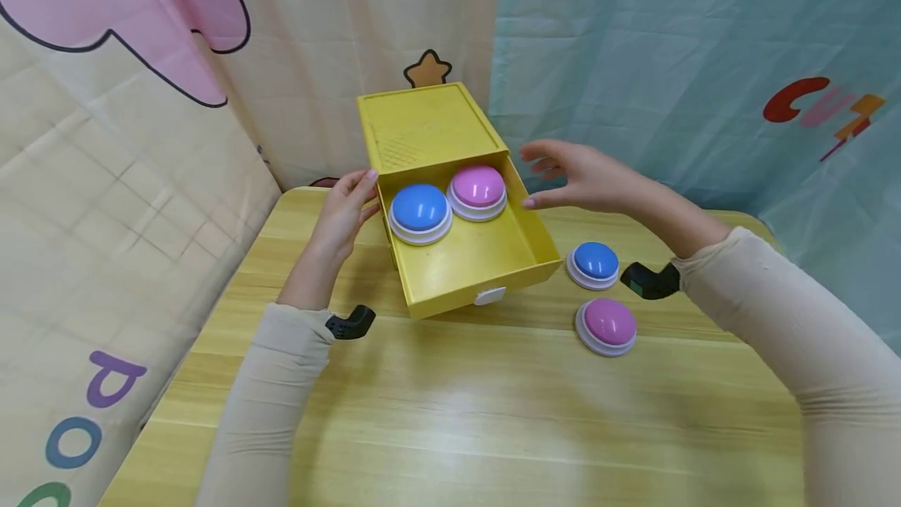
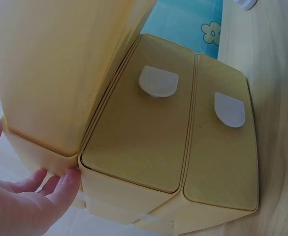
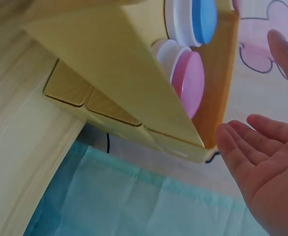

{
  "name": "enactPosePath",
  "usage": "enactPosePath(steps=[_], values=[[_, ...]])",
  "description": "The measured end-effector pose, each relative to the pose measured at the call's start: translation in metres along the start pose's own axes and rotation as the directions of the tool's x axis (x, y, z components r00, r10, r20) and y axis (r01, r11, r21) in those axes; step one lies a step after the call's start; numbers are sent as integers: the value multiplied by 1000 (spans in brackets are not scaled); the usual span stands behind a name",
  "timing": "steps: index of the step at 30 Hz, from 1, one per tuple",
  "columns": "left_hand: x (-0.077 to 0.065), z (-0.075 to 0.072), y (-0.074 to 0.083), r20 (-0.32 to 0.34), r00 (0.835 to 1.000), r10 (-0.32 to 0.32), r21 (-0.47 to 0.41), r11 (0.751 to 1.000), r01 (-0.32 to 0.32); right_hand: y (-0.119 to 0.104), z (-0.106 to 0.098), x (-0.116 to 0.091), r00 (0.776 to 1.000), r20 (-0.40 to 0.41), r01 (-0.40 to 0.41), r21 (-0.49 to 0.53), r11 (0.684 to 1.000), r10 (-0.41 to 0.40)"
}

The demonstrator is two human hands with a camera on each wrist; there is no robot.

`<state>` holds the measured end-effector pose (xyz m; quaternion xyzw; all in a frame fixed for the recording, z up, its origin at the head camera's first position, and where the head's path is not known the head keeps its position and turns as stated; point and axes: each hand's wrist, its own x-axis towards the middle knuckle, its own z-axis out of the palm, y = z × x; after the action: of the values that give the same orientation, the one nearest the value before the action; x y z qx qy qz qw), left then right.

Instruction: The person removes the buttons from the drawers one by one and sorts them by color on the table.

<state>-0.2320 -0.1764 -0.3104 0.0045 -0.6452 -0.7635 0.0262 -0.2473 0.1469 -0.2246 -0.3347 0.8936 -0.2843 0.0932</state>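
I'm looking down on a wooden table [image 1: 450,413] with a yellow drawer box [image 1: 422,127] standing at its far edge, its top drawer [image 1: 479,257] pulled well out toward me. Inside that drawer, at the back, sit a blue dome button [image 1: 420,212] and a pink dome button [image 1: 478,191], side by side and touching. Two more lie on the table to the right of the drawer — a second blue button [image 1: 594,264] and, nearer me, a second pink button [image 1: 606,325].

My left hand [image 1: 345,210] rests with straight fingers against the box's left side where drawer meets cabinet; it steadies rather than grips. My right hand [image 1: 580,177] hovers open and empty just beside the drawer's right wall; I think it isn't touching, though the right wrist view is too oblique to be sure.

Judging from this, loading is about half done. To do it well I'd keep the left hand bracing the box so it can't slide, and set each remaining button flat in the free front half.
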Motion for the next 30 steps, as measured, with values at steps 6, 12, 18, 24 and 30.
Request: enactPosePath(steps=[6, 12, 18, 24, 30], values=[[-1, 0, 0, 3, 1000, -15, 23, 1000, 15, -15, 15, 47, 997, 70, 17, -124, 992, -9], [-1, 1, 1, -2, 1000, -10, 39, 999, 10, -20, 26, 68, 992, 105, -34, -281, 959, 66], [-1, 1, 1, -10, 1000, -8, 32, 999, 9, -20, 35, 76, 989, 137, -20, -301, 954, 63], [-1, 1, 1, -12, 1000, -6, 25, 1000, 6, -18, 39, 80, 993, 121, 27, -329, 944, 14], [-1, 1, 2, -17, 1000, 4, 29, 1000, -4, -20, 33, 75, 989, 145, 42, -312, 949, 4]])
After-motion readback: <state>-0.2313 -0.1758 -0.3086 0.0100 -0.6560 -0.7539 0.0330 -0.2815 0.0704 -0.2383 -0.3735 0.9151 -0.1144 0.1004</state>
